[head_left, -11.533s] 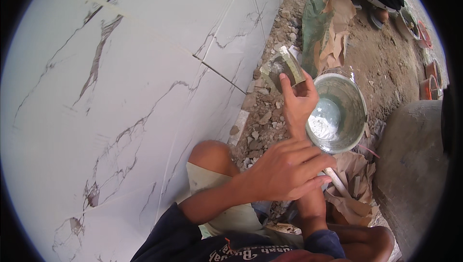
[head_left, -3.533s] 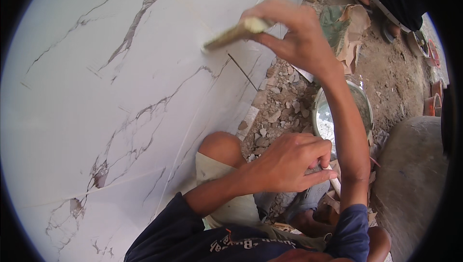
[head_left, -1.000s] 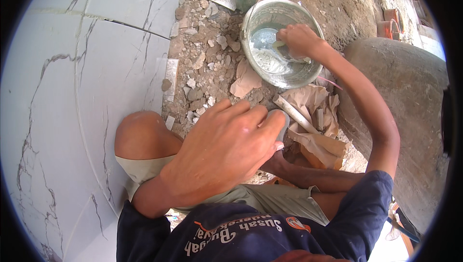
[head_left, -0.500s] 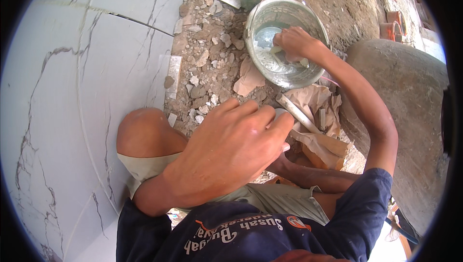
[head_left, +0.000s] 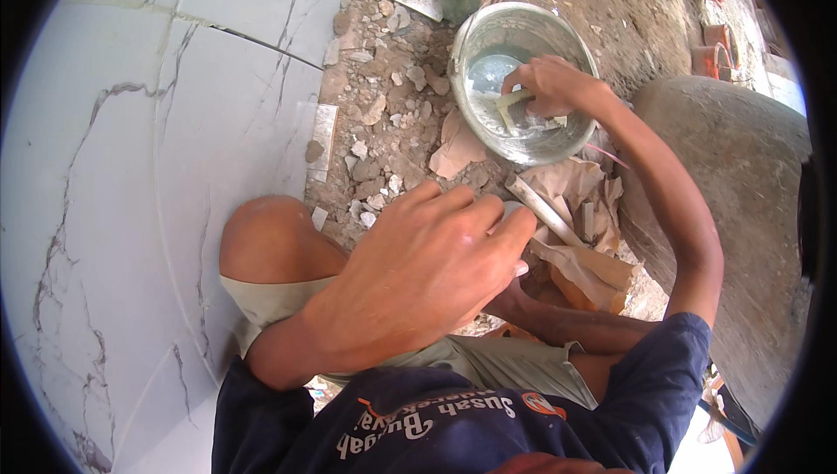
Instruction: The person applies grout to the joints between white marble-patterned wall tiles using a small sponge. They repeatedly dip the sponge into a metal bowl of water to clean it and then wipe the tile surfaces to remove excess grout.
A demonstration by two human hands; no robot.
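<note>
My right hand (head_left: 555, 88) is inside the grey bucket (head_left: 465, 95), its fingers closed around a pale, bent-handled tool (head_left: 506, 109). The tool's lower end dips toward cloudy water (head_left: 495, 71), and its exact kind is hard to make out. Much closer to the camera, my left hand (head_left: 427, 256) is raised over my lap with its fingers curled. A bit of pale grey shows past its knuckles; whatever the fingers hold, if anything, is hidden beneath the hand.
Grey-veined white tiles (head_left: 113, 177) cover the left side. Broken rubble (head_left: 375, 108) lies between them and the bucket. Torn brown paper (head_left: 593, 273) and a pale stick (head_left: 545, 210) lie below the bucket. A large rounded grey surface (head_left: 724, 186) stands at the right.
My right hand has risen slightly and turned in the bucket, so more of the pale tool shows. My left hand keeps its curled pose. The whole view has shifted a little.
</note>
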